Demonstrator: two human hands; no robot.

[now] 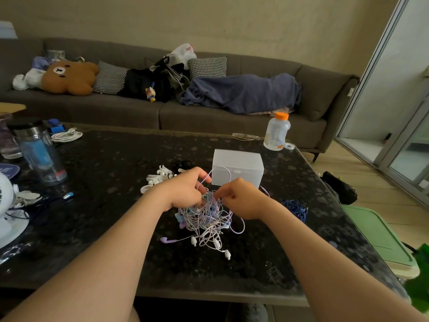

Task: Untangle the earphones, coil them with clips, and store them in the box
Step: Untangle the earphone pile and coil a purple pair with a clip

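A tangled ball of white, purple and pale blue earphones (205, 220) hangs just above the dark table, earbuds trailing onto the surface. My left hand (185, 188) grips the top of the tangle with curled fingers, a purple loop rising past them. My right hand (240, 197) pinches cords at the tangle's upper right. Behind my hands stands a frosted translucent box (238, 166) with its lid shut. White clips (156, 178) lie in a heap left of the box, and a dark clip (182, 163) lies behind them. A dark blue earphone bundle (296, 208) lies to the right.
A blue tumbler (39, 149) and a white coiled cable (66, 135) stand at the left. An orange-capped bottle (276, 132) and glasses (245, 136) are at the table's far right. A sofa runs behind; a green bin lid (380, 238) sits beside the table's right edge.
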